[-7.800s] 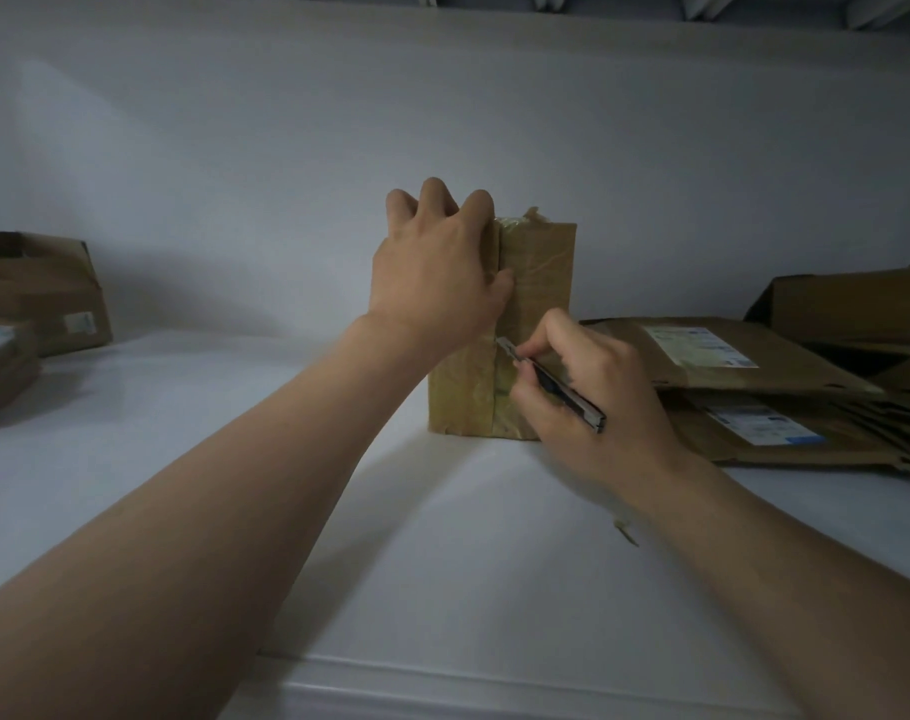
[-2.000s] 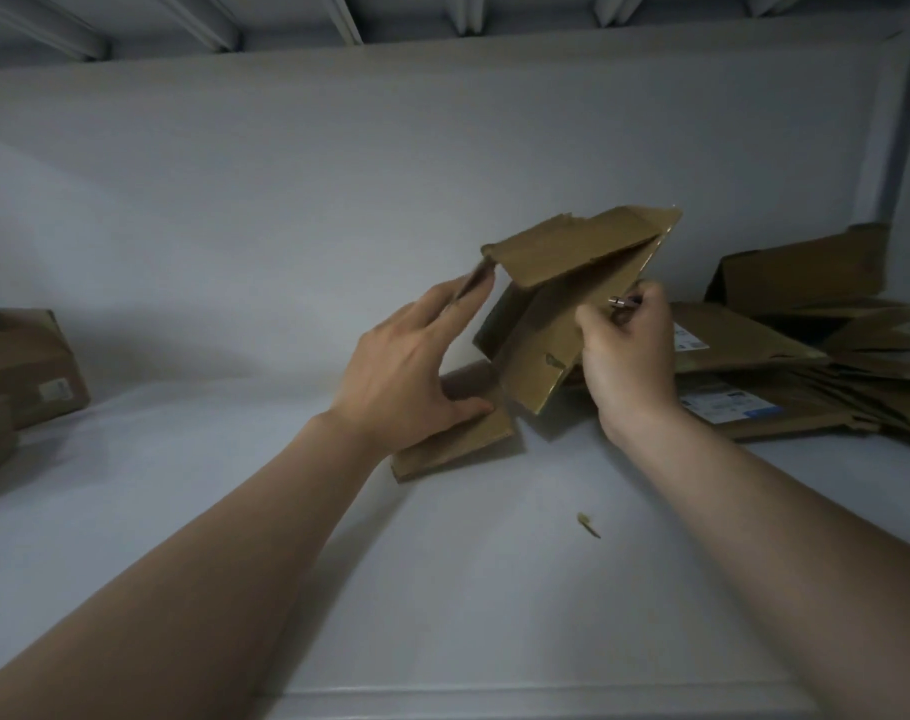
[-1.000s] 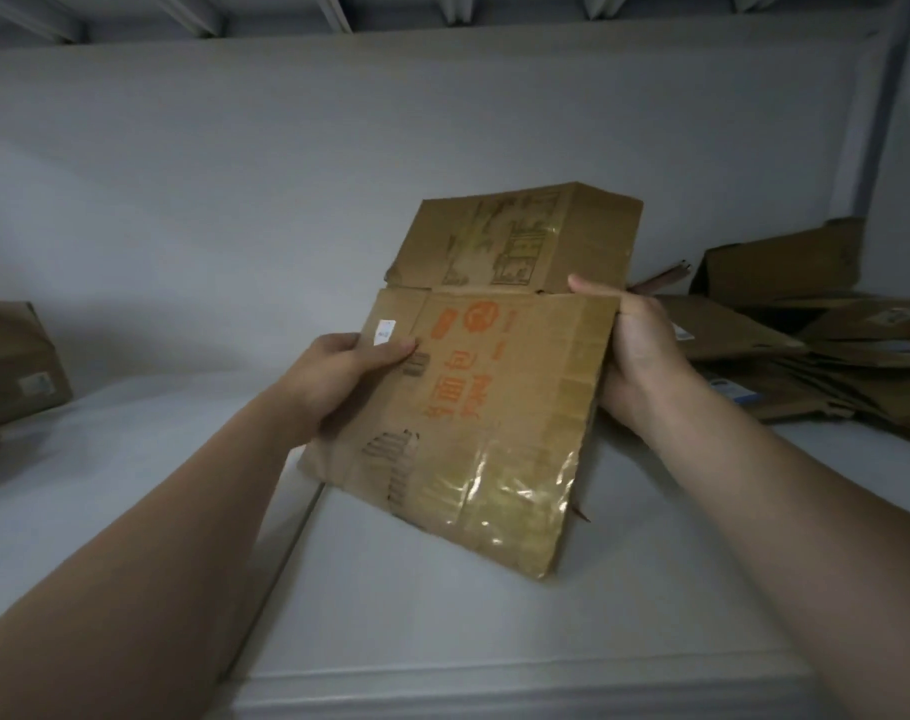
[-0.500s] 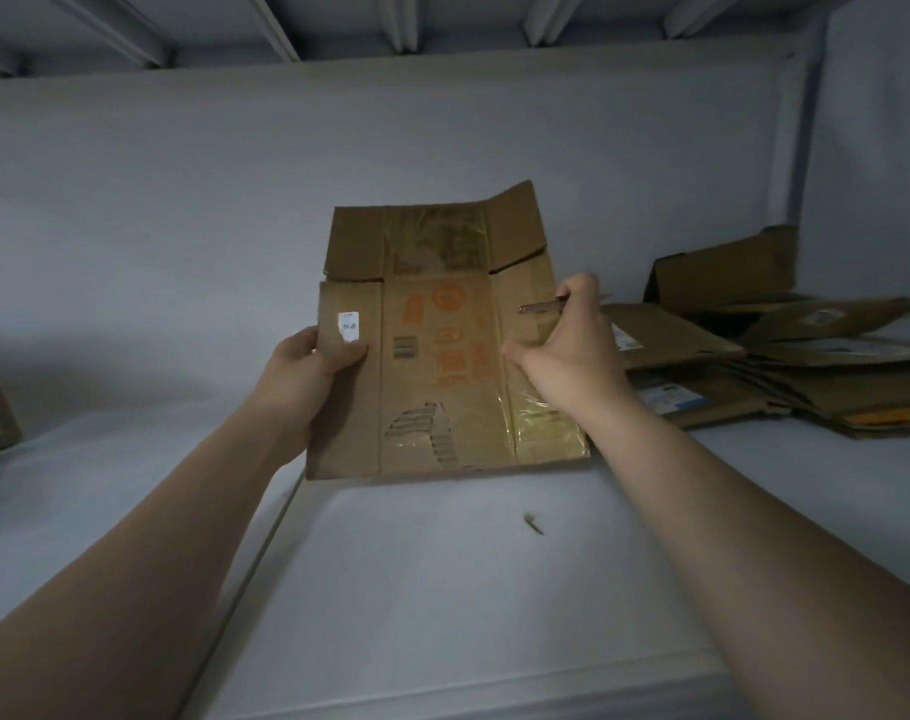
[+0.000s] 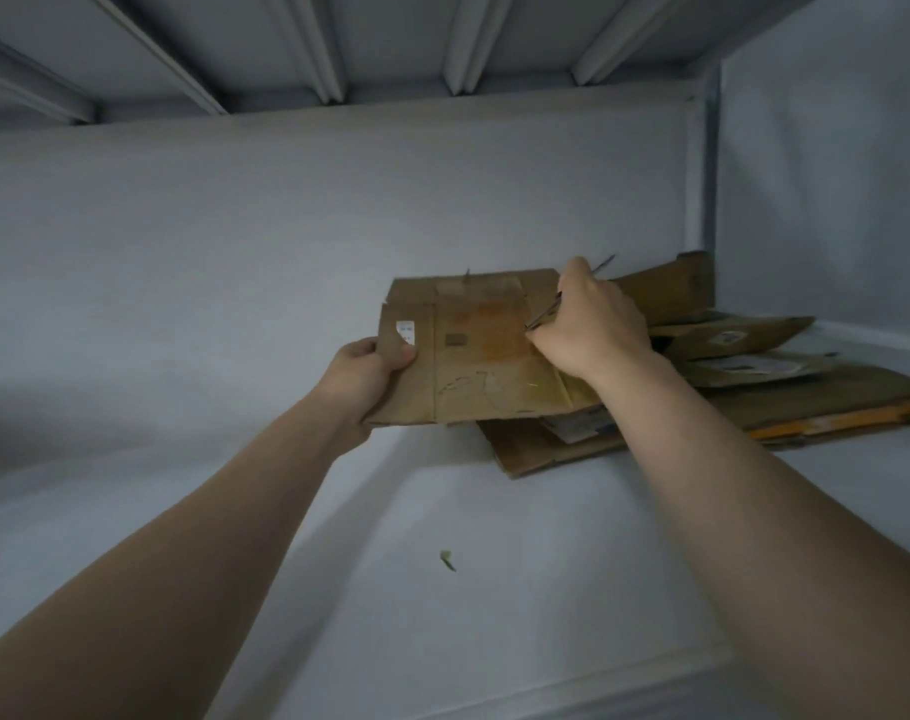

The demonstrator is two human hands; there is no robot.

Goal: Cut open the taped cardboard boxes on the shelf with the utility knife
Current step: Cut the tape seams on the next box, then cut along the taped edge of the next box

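One flattened box (image 5: 484,366): left grip (image 5: 362,374) pinches edge; right grip (image 5: 593,330) clutches one utility knife (image 5: 544,317) against box.

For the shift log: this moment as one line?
left hand: grips flattened box, left edge | right hand: holds utility knife, at box's right side | box: partly over pile of flattened boxes | shelf: loose scrap

White shelf (image 5: 546,615): flat cardboard pile (image 5: 806,397) at rt, scrap (image 5: 446,560) mid.
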